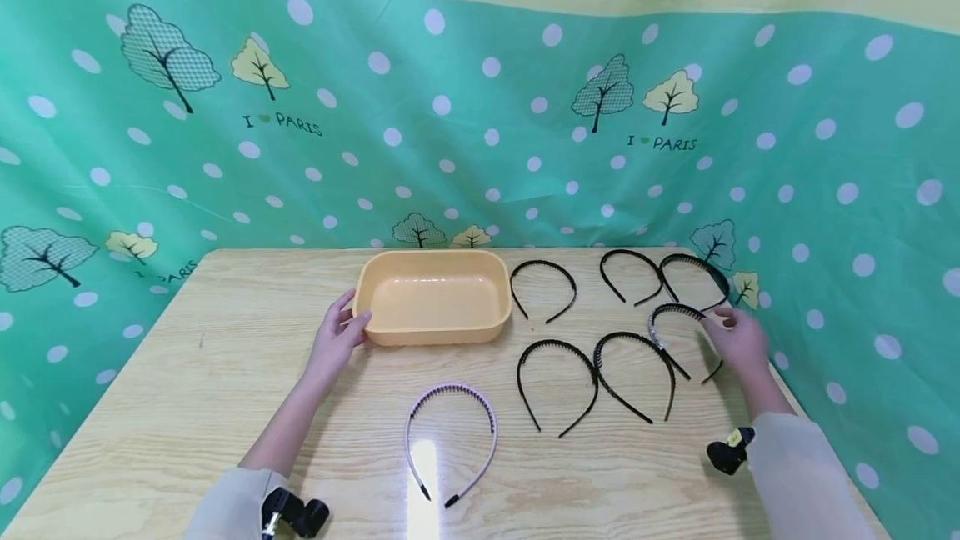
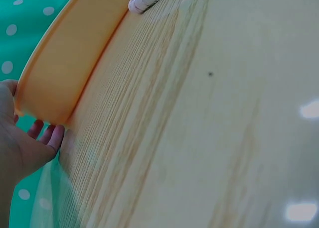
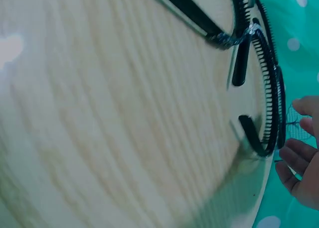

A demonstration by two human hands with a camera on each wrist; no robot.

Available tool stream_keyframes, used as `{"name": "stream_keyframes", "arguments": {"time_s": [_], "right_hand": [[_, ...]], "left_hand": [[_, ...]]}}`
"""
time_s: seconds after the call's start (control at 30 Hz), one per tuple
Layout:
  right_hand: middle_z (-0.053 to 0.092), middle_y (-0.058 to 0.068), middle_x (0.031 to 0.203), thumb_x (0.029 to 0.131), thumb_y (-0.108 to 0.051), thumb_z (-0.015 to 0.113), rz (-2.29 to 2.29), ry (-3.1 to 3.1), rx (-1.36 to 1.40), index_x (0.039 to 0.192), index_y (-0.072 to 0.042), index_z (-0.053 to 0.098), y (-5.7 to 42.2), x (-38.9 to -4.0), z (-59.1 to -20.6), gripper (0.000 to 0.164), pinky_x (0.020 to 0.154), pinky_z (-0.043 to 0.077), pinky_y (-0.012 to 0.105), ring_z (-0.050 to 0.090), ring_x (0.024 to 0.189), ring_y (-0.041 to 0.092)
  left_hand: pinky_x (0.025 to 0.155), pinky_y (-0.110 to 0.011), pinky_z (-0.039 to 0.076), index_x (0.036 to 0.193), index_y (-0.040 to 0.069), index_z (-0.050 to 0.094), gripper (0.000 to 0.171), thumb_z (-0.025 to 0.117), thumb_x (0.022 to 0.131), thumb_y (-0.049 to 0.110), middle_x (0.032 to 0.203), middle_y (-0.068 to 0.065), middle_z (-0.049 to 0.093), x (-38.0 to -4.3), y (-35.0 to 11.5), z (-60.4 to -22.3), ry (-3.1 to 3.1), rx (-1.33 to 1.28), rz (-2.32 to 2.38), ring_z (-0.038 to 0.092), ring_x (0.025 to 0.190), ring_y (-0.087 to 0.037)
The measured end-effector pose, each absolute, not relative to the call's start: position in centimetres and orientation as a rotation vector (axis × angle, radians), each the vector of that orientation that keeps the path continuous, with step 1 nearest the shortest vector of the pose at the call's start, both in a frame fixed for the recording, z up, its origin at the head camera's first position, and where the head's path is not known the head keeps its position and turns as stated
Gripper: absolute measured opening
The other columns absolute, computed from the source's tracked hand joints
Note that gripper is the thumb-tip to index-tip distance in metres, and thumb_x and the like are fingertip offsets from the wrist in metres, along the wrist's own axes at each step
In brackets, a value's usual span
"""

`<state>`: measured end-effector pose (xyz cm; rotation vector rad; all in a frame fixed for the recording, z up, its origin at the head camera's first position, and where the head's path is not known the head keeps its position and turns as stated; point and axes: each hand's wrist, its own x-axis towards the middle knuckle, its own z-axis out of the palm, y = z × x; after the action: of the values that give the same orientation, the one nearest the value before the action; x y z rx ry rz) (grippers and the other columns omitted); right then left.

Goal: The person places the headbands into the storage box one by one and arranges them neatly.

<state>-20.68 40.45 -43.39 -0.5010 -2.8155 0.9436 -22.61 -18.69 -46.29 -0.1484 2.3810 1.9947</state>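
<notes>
right hand (image 1: 738, 344) slack, fingers parted, nothing gripped; contact unclear. left hand (image 1: 339, 336) pinches tray (image 1: 435, 337) at its left end. risk: grabbing the glitter-trimmed headband (image 1: 677, 307) could drag the black headband (image 1: 693, 258) crowding behind, teeth catching. it lies right of frame centre, arc just left of the right fingertips.

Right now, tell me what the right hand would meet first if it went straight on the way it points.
The right hand would probably meet the silver-trimmed black toothed headband first; whether its fingertips already touch it is unclear.
</notes>
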Motion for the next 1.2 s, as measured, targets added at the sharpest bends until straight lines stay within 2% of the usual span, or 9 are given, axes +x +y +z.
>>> {"name": "stream_keyframes", "arguments": {"time_s": [0.23, 0.53, 0.73, 0.87, 1.03, 1.2], "right_hand": [[0.049, 0.038, 0.118, 0.094, -0.029, 0.051, 0.797, -2.873, -0.453, 0.127, 0.01, 0.047, 41.5, -20.5, -44.7, 0.051, 0.074, 0.046, 0.052, 0.049, 0.102, 0.049], [0.057, 0.032, 0.102, 0.093, -0.027, 0.053, 0.689, -2.915, -0.439, 0.124, 0.012, 0.047, 41.8, -20.4, -45.1, 0.05, 0.059, 0.045, 0.041, 0.057, 0.083, 0.04], [0.057, 0.035, 0.104, 0.093, -0.026, 0.051, 0.699, -2.911, -0.498, 0.125, 0.012, 0.047, 41.8, -20.6, -45.4, 0.05, 0.063, 0.047, 0.044, 0.057, 0.086, 0.043], [0.052, 0.037, 0.11, 0.094, -0.027, 0.048, 0.757, -2.911, -0.582, 0.128, 0.012, 0.044, 41.7, -20.6, -45.5, 0.051, 0.067, 0.047, 0.047, 0.055, 0.092, 0.046], [0.044, 0.039, 0.119, 0.095, -0.026, 0.046, 0.792, -2.913, -0.626, 0.131, 0.011, 0.042, 41.4, -20.8, -45.5, 0.051, 0.078, 0.045, 0.055, 0.047, 0.104, 0.051], [0.046, 0.038, 0.119, 0.095, -0.022, 0.044, 0.783, -2.88, -0.642, 0.128, 0.01, 0.045, 41.3, -20.9, -45.7, 0.046, 0.081, 0.044, 0.056, 0.046, 0.107, 0.052]], "left_hand": [[0.087, -0.02, 0.051, 0.149, 0.024, 0.021, 0.065, 0.052, 0.094, 0.041, 0.136, -0.017, 0.04, -22.6, -18.8, -46.4, 2.383, -0.148, 1.993, 0.045, 0.122, -0.025], [0.089, -0.021, 0.05, 0.149, 0.026, 0.02, 0.064, 0.052, 0.095, 0.039, 0.138, -0.016, 0.039, -22.7, -18.8, -46.5, 2.364, -0.16, 2.0, 0.045, 0.121, -0.023], [0.093, -0.026, 0.05, 0.15, 0.027, 0.019, 0.064, 0.051, 0.096, 0.037, 0.14, -0.016, 0.037, -22.6, -18.8, -46.3, 2.348, -0.155, 2.009, 0.043, 0.124, -0.025], [0.091, -0.022, 0.05, 0.149, 0.026, 0.02, 0.064, 0.052, 0.095, 0.038, 0.138, -0.016, 0.037, -22.6, -18.7, -46.3, 2.352, -0.142, 2.011, 0.044, 0.123, -0.024], [0.085, -0.016, 0.05, 0.149, 0.025, 0.023, 0.063, 0.052, 0.095, 0.039, 0.135, -0.015, 0.04, -22.6, -18.6, -46.3, 2.36, -0.15, 2.024, 0.048, 0.115, -0.016], [0.085, -0.017, 0.05, 0.149, 0.025, 0.023, 0.062, 0.052, 0.095, 0.037, 0.135, -0.016, 0.04, -22.5, -18.7, -46.2, 2.363, -0.148, 2.034, 0.048, 0.113, -0.014]]}}
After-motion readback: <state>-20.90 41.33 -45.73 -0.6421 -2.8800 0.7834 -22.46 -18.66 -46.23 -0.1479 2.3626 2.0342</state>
